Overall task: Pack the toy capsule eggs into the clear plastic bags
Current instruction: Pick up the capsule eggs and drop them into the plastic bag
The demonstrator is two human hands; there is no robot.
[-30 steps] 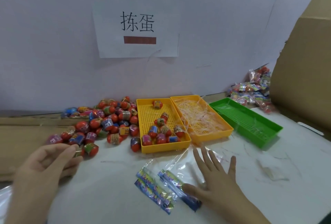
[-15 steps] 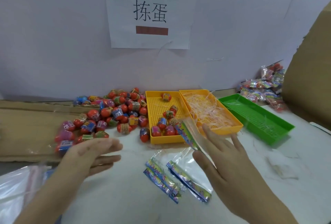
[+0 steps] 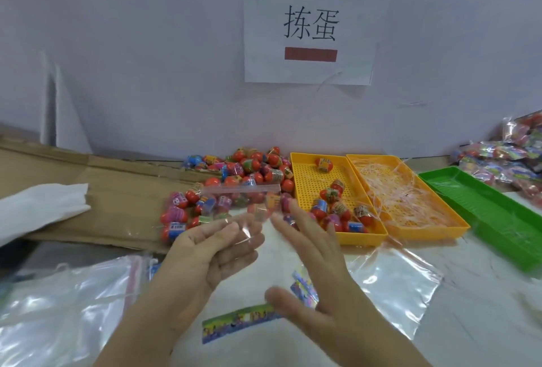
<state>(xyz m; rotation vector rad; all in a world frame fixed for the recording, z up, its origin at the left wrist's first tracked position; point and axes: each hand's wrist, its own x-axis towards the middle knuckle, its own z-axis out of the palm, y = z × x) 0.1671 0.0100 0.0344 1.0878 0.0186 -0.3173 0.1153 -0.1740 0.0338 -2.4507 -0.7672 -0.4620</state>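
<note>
Hands first: the left hand point(image 3: 217, 252) is turned palm-up with relaxed fingers, and the right hand point(image 3: 313, 272) is spread, straight-fingered and blurred. A small clear plastic bag point(image 3: 240, 190) stands in the air between them, its sealing strip uppermost. The film lies over the left fingertips, but I cannot tell whether any finger truly pinches it.

That loose hold is the first risk. The film looks slick and light, so a quick movement could let the bag slip and drop onto the printed paper strip point(image 3: 237, 321) and the flat bags point(image 3: 396, 287) on the near worktop point(image 3: 484, 322).

The bag's mouth looks closed or stuck flat. Pushing an egg against it would probably crumple the bag rather than fill it.

Farther off, loose toy capsule eggs point(image 3: 234, 173) are heaped just beyond the left fingers, partly on cardboard point(image 3: 117, 190). More eggs sit in the yellow tray point(image 3: 305, 167) to the right. They are rounded, so a careless reach could set the untrayed heap rolling towards the worktop's left edge.

The fine strands in the second yellow tray point(image 3: 425, 234) could snag a passing sleeve or bag. The green tray point(image 3: 484, 208) lies well clear.
</note>
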